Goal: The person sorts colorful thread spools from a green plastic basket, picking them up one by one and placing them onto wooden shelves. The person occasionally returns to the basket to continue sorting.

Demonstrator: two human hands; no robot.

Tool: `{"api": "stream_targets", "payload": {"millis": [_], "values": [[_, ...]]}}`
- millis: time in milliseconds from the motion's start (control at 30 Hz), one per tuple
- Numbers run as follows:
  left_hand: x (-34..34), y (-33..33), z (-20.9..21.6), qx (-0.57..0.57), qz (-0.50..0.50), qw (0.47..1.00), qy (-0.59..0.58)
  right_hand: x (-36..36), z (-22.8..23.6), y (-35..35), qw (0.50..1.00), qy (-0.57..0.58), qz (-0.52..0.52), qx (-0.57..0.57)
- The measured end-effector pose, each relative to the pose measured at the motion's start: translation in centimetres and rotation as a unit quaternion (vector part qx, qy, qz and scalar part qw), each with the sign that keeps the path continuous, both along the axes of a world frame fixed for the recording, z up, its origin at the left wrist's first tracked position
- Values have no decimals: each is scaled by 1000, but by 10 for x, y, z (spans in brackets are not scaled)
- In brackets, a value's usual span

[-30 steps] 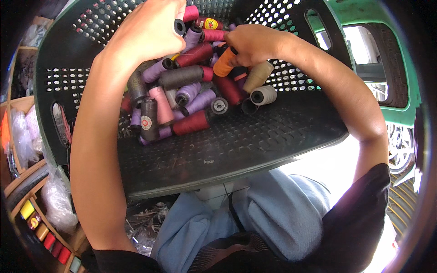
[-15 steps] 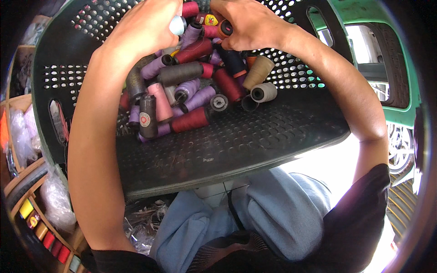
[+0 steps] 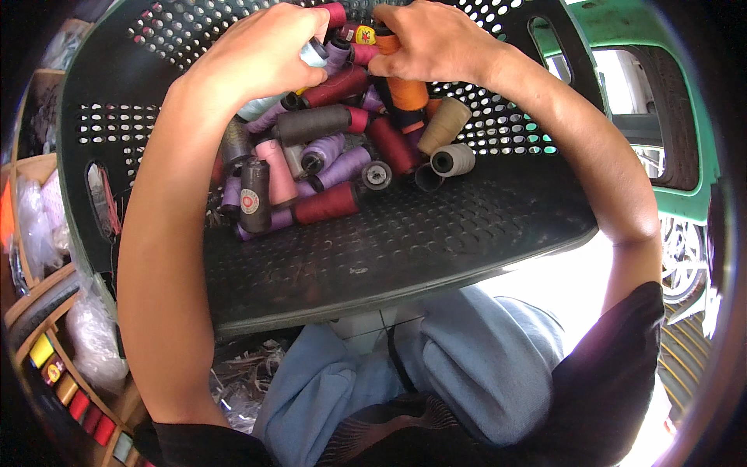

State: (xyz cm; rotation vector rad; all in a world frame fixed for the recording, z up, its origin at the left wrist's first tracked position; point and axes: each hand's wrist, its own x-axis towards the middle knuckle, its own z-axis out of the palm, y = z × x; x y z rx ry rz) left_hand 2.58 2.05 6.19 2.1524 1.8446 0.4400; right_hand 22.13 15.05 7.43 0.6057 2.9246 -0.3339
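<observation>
My left hand [image 3: 272,50] is closed round a light blue thread spool [image 3: 313,54] at the far side of a black plastic basket [image 3: 311,288]. More light blue thread [image 3: 261,107] shows below that hand; I cannot tell whether it belongs to the same spool. My right hand [image 3: 436,43] grips the upper end of an orange thread spool [image 3: 408,93], which hangs tilted over a dark navy spool. Beneath both hands lie heaped spools: a dark red one [image 3: 334,86], a dark grey one [image 3: 313,124], a pink one [image 3: 276,171], several purple ones and a tan one [image 3: 445,124].
A whitish spool [image 3: 459,160] lies at the pile's right edge. Left of the basket, wooden shelves hold plastic bags [image 3: 97,338] and a row of coloured spools [image 3: 80,405]. A green frame [image 3: 700,198] stands at the right, with a wheel [image 3: 681,261] below it.
The orange spool has tipped into fuller view under my right hand. My left hand has shifted slightly right and down with the light blue spool, and more light blue thread shows below it.
</observation>
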Motion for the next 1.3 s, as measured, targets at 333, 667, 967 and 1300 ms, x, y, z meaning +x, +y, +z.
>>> {"api": "stream_targets", "payload": {"millis": [333, 667, 967, 1300], "values": [[-1, -6, -1, -13, 18, 999, 26, 9, -9, 11, 986, -160, 15, 43], [-5, -4, -2, -6, 20, 999, 41, 21, -65, -5, 963, -135, 72, -222], [-1, -2, 4, -43, 34, 997, 60, 41, -99, 11, 986, -98, 134, 22], [15, -3, 57, -183, 64, 981, 31, 33, -97, 18, 990, -135, 3, -39]]}}
